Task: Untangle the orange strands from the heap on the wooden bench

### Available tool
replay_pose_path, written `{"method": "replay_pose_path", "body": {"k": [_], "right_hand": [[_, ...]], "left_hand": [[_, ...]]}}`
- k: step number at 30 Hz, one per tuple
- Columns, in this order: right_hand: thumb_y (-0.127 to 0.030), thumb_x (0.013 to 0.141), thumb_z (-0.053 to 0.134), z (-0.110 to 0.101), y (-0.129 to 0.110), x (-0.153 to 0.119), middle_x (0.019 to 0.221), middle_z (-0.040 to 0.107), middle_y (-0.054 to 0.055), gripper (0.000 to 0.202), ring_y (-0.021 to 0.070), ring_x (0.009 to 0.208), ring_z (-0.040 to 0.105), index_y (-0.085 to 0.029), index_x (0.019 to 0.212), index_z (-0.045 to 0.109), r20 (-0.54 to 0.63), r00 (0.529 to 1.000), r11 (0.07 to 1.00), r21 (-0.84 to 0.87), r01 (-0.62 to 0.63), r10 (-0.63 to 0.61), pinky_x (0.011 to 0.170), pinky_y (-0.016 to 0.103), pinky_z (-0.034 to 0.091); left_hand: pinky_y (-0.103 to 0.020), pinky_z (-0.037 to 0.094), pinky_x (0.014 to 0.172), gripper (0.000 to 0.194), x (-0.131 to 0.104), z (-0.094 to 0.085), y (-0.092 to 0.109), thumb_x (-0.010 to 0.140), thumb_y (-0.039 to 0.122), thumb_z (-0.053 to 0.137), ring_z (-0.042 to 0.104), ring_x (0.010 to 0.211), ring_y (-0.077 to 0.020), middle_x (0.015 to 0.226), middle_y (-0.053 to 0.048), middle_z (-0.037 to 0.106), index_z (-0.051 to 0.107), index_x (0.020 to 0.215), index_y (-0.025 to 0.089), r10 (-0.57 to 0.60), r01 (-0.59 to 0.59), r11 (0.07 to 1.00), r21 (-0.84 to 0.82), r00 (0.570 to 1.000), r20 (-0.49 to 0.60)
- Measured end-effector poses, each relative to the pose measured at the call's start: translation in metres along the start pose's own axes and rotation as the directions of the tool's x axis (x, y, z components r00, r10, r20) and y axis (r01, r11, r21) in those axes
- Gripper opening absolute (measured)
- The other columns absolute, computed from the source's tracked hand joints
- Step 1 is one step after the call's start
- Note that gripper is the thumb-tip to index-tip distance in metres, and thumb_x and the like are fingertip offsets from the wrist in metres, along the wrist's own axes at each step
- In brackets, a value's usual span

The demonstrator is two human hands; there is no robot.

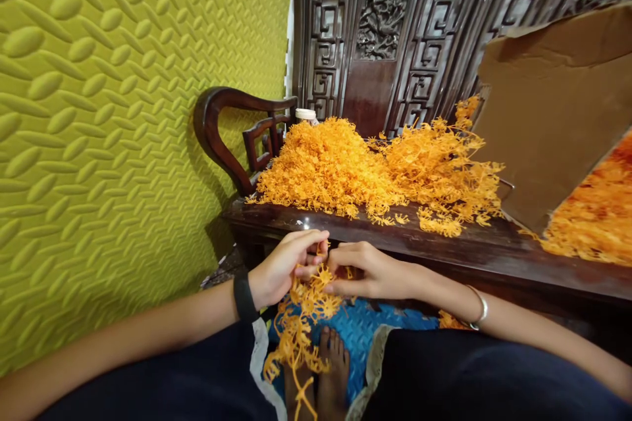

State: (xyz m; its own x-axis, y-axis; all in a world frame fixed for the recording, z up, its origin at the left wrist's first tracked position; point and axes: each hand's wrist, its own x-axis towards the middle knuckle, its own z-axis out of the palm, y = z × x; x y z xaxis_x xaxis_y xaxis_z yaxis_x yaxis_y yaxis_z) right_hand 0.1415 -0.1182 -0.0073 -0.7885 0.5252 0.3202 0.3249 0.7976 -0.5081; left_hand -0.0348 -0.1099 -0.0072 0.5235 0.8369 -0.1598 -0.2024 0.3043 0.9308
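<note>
A string of small orange plastic flower pieces point(311, 302) hangs between my two hands, its lower end dangling over my feet. My left hand point(289, 265) is curled round the upper part of the string, a dark band on its wrist. Close on its right, my right hand point(363, 270) has its fingers bent in a pinch at orange pieces beside the string. Just beyond the hands, a big heap of the same orange pieces point(336, 168) lies on the dark wooden bench point(276, 214), with a looser heap point(439, 168) to its right.
A brown cardboard piece point(557, 105) stands at the right, with more orange pieces point(592, 210) beside it. A white-lidded jar point(305, 115) is behind the heap. The curved armrest point(212, 125) and yellow textured wall point(123, 112) are at left. Blue matting point(370, 335) lies below.
</note>
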Motion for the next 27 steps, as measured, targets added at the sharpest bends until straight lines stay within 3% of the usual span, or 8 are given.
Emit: {"method": "replay_pose_path", "body": {"k": [5,9,15,18,23,27], "right_hand": [[-0.026,0.085,0.055,-0.016,-0.002,-0.006,0.066,0.057,0.001,0.019,0.0076,0.062,0.048,-0.012,0.074,0.060,-0.089,0.994,0.995,0.065,0.069,-0.063,0.063,0.021,0.040],[-0.028,0.086,0.054,-0.019,-0.001,-0.008,0.067,0.059,0.001,0.020,0.0075,0.062,0.050,-0.013,0.075,0.062,-0.057,0.997,0.993,0.103,0.054,-0.049,0.063,0.021,0.041],[-0.048,0.075,0.063,-0.012,-0.010,0.002,0.069,0.054,0.001,0.036,0.0088,0.060,0.044,-0.012,0.076,0.058,-0.030,0.999,0.985,-0.169,-0.028,0.023,0.057,0.022,0.034],[-0.042,0.085,0.052,-0.012,-0.015,0.005,0.066,0.050,0.000,0.032,0.0083,0.061,0.042,-0.013,0.072,0.055,-0.030,1.000,0.984,-0.179,0.005,-0.011,0.058,0.021,0.033],[-0.031,0.089,0.048,-0.019,-0.014,0.000,0.063,0.043,-0.003,0.027,0.0058,0.057,0.039,-0.014,0.067,0.049,-0.023,1.000,1.000,-0.022,0.014,-0.015,0.057,0.019,0.033],[-0.033,0.088,0.048,-0.022,-0.010,-0.008,0.056,0.039,-0.005,0.034,0.0046,0.052,0.033,-0.013,0.060,0.046,0.002,0.994,0.979,0.171,-0.109,0.111,0.050,0.018,0.030]], "left_hand": [[-0.013,0.013,0.035,0.027,-0.001,0.002,0.002,0.071,0.033,0.065,0.034,0.045,-0.0004,0.061,0.005,0.043,0.049,0.063,0.012,-0.016,0.016,1.000,-0.025,1.000,-0.014],[-0.013,0.012,0.036,0.029,0.000,0.002,0.002,0.072,0.034,0.065,0.031,0.044,-0.0003,0.059,0.005,0.041,0.049,0.062,0.012,0.008,-0.008,1.000,0.008,0.999,0.037],[-0.013,0.012,0.036,0.026,0.006,0.002,-0.005,0.076,0.033,0.060,0.026,0.038,0.0011,0.053,0.006,0.039,0.049,0.065,0.012,0.035,-0.036,0.999,-0.016,0.999,-0.030],[-0.013,0.014,0.036,0.025,0.007,0.003,-0.007,0.075,0.032,0.061,0.029,0.039,0.0005,0.055,0.005,0.042,0.049,0.065,0.012,0.050,-0.051,0.998,-0.036,0.998,-0.036],[-0.014,0.011,0.037,0.027,0.000,-0.001,-0.001,0.080,0.034,0.057,0.025,0.035,0.0013,0.051,0.007,0.039,0.048,0.065,0.013,0.018,-0.017,1.000,-0.005,0.995,0.101],[-0.015,0.010,0.036,0.028,-0.005,-0.004,0.004,0.081,0.034,0.057,0.020,0.034,0.0011,0.048,0.009,0.033,0.047,0.064,0.014,-0.042,0.046,0.999,-0.012,0.970,0.239]]}}
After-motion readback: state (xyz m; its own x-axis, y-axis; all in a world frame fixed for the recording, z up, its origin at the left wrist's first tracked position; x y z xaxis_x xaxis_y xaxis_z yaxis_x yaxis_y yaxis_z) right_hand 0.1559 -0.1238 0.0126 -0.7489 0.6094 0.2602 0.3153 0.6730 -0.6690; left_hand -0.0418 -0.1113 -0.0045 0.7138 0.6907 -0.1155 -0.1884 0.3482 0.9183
